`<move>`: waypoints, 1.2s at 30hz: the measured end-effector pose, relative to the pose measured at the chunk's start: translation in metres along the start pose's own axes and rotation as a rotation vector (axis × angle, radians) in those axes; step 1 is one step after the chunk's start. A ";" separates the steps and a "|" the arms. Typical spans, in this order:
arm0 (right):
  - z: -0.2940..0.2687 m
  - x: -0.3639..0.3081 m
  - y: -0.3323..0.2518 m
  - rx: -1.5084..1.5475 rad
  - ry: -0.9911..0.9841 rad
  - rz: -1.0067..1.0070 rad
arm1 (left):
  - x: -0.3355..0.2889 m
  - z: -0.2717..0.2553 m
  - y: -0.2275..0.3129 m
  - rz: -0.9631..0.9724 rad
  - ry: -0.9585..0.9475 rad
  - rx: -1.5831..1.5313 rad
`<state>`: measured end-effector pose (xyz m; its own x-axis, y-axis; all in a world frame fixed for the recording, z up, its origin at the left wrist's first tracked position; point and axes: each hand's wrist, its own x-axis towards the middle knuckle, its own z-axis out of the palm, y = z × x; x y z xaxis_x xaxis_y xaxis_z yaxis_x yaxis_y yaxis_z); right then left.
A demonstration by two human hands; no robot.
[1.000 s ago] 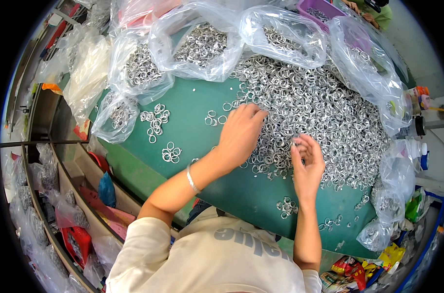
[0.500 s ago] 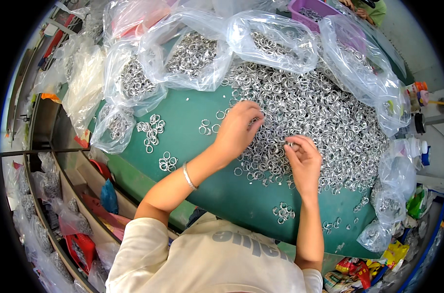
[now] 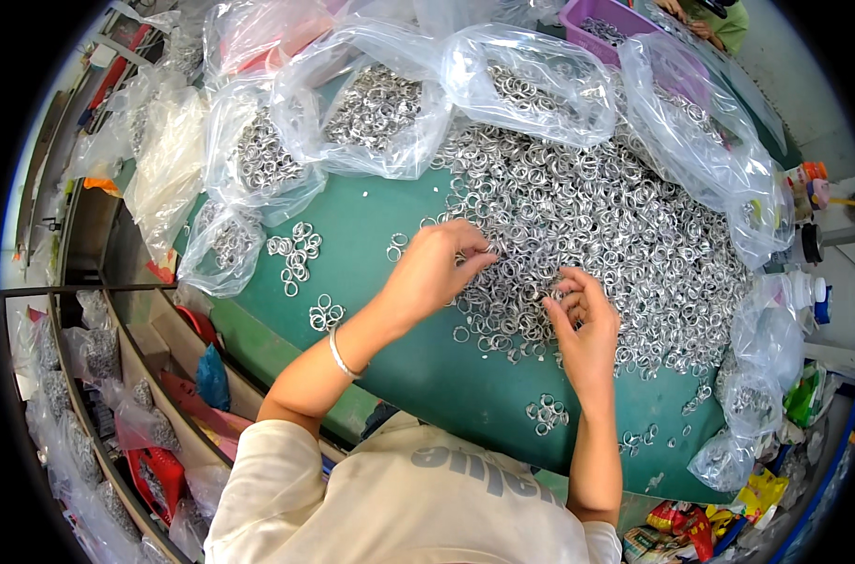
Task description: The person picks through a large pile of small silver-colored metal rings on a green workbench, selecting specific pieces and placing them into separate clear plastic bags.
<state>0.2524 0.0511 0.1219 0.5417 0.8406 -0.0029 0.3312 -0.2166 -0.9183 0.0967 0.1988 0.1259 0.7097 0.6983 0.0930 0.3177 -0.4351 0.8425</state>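
Many rings [image 3: 634, 235], left hand [image 3: 437, 268] drawn slightly back

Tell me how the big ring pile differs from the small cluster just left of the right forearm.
Size: the pile covers much of the table, while the cluster is only a handful.
Density: the pile is heaped thick, hiding the surface through its middle; the cluster is loose, with green showing around its rings.
Hands: the left hand and right hand are at the pile; neither is at the cluster.
Shared: both are silvery rings.
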 end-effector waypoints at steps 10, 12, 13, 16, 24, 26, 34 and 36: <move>0.012 -0.004 -0.005 -0.195 -0.105 -0.181 | 0.006 0.028 -0.032 0.203 0.151 0.390; 0.009 -0.005 -0.006 -0.217 -0.073 -0.158 | 0.009 0.025 -0.027 0.180 0.112 0.422; 0.007 -0.005 -0.007 -0.236 -0.045 -0.145 | 0.009 0.025 -0.027 0.162 0.160 0.350; 0.006 -0.003 -0.004 -0.256 -0.006 -0.169 | 0.006 0.020 -0.030 0.134 0.276 0.231; 0.043 0.019 -0.005 -0.510 -0.007 -0.325 | -0.004 0.007 -0.006 -0.344 0.136 -0.031; 0.050 0.021 -0.003 -0.621 -0.002 -0.350 | -0.007 0.011 -0.011 -0.332 0.141 -0.145; 0.036 0.018 0.001 -0.469 0.104 -0.379 | -0.016 0.025 -0.043 -0.209 0.176 -0.450; 0.025 0.015 -0.002 -0.336 0.045 -0.267 | -0.015 0.021 -0.037 -0.304 0.151 -0.463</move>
<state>0.2407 0.0766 0.1144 0.4338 0.8682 0.2411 0.6931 -0.1505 -0.7049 0.0870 0.1923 0.0828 0.5207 0.8415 -0.1441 0.1612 0.0688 0.9845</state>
